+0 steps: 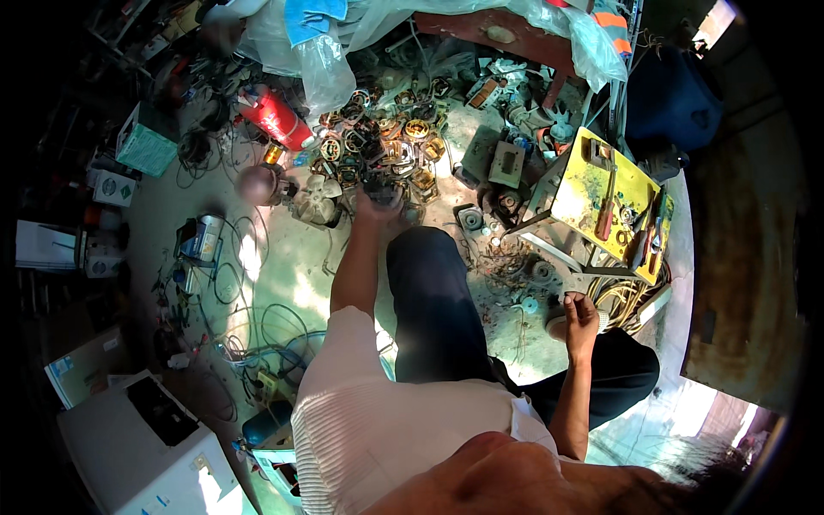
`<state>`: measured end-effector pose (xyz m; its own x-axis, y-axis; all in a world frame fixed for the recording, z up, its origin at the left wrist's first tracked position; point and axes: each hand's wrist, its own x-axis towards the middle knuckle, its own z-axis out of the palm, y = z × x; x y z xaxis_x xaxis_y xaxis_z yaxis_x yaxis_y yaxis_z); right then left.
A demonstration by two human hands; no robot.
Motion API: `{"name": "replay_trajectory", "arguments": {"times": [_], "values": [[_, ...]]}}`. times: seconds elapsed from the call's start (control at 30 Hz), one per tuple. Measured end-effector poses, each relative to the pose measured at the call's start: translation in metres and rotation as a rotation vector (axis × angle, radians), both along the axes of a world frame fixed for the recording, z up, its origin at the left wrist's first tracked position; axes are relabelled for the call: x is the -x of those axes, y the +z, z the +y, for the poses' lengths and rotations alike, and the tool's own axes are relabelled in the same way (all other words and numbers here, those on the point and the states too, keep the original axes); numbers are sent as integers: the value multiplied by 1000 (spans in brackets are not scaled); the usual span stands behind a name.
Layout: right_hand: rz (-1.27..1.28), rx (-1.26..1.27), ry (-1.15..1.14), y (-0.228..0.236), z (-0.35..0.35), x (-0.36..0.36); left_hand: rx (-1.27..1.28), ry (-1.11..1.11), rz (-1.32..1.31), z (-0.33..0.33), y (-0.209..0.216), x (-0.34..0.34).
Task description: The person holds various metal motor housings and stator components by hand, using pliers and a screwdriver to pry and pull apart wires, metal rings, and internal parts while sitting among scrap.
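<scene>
My left arm stretches forward to a heap of motor stators and copper-wound coils (pixel 396 154) on the floor. My left hand (pixel 378 196) is at the near edge of this heap, dark and smeared, so its fingers and anything in them cannot be made out. A grey fan (pixel 318 199) with several blades lies just left of that hand. My right hand (pixel 581 316) is above my bent right knee, with curled fingers and thumb pressed together; whatever may be between them is too small to tell. Small round parts (pixel 530 305) lie on the floor to its left.
A yellow-topped table (pixel 592 202) with a screwdriver (pixel 606 215) and other hand tools stands at the right, a coiled hose (pixel 625 300) beneath it. A red cylinder-shaped container (pixel 276 118) lies beyond the fan. Cables (pixel 275 330) loop over the left floor near a white appliance (pixel 154 451).
</scene>
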<state>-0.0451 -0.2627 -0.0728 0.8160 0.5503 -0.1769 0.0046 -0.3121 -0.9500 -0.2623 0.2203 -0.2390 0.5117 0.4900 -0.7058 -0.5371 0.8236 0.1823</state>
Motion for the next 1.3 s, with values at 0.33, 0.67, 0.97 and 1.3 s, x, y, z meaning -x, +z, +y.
{"name": "replay_trajectory", "arguments": {"times": [0.33,0.67,0.97,1.3], "values": [[26,-7,120,0,25,21,-400,-35,638,44,-80,82],[-65,92,-2,-11,0,16,-259,-504,874,-94,-111,68],[-237,226,52,9,3,24,-618,-707,964,-2,-51,-2],[-296,243,-22,8,-15,14,-1467,-849,443,-8,129,-198]]}}
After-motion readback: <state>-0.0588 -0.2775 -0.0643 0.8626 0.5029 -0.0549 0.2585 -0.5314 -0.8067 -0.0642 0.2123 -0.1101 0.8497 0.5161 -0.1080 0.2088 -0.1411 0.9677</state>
